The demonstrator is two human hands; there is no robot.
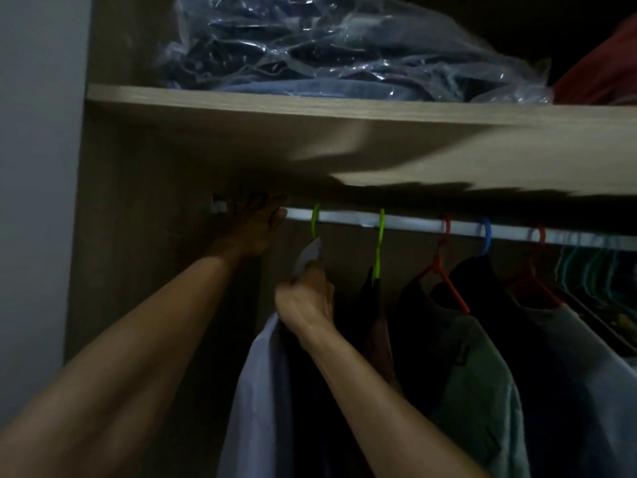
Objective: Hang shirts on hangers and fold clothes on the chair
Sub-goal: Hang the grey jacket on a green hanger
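- Left hand (255,225) rested flat on the white metal wardrobe rail (413,225), fingers straight.
- Right hand (305,300) gripped the pale lavender shirt (256,384) at its collar.
- Shirt hung from the lime-green plastic hanger (315,220), leftmost on the rail.

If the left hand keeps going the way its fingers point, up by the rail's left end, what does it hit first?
Most likely the underside of the shelf. The left hand lies open at the left end of the rail, fingers pointing up and slightly right into the shadow there. Depth is murky, so the gap left is unclear.
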